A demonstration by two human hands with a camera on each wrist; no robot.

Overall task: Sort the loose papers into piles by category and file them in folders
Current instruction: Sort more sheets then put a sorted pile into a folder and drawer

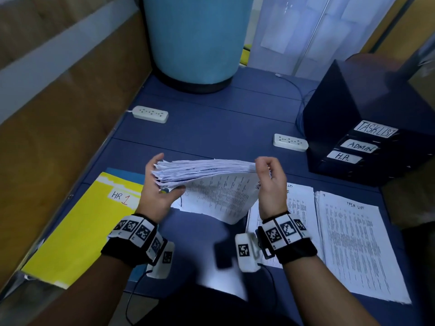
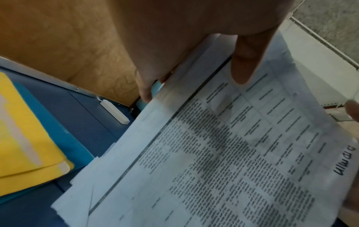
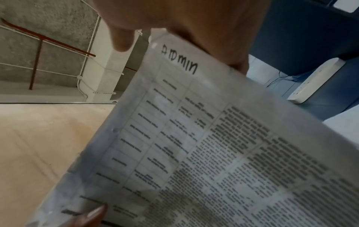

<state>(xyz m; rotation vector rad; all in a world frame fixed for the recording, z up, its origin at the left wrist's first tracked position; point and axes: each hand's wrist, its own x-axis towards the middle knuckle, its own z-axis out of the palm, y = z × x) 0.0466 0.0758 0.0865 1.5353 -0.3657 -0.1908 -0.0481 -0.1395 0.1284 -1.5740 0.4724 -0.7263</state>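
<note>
A thick stack of printed papers (image 1: 204, 169) is held up above the blue desk (image 1: 211, 128). My left hand (image 1: 157, 184) grips its left end, thumb on the near face. My right hand (image 1: 268, 177) pinches the right end. The sheet facing me (image 2: 223, 145) is a printed table with "ADMIN" handwritten at its top corner (image 3: 179, 61). A yellow folder (image 1: 84, 231) labelled "HR 1" lies at the left on a blue folder. Two sorted piles lie flat at the right: one (image 1: 299, 208) partly behind my right wrist, and one headed "TASK LIST" (image 1: 353, 243).
A dark file box (image 1: 367, 118) with slots labelled TASKLIST, ADMIN and H.R. stands at the back right. Two white power strips (image 1: 150, 114) (image 1: 290, 142) lie on the desk. A large blue barrel (image 1: 195, 38) stands at the back. A wooden partition (image 1: 58, 114) runs along the left.
</note>
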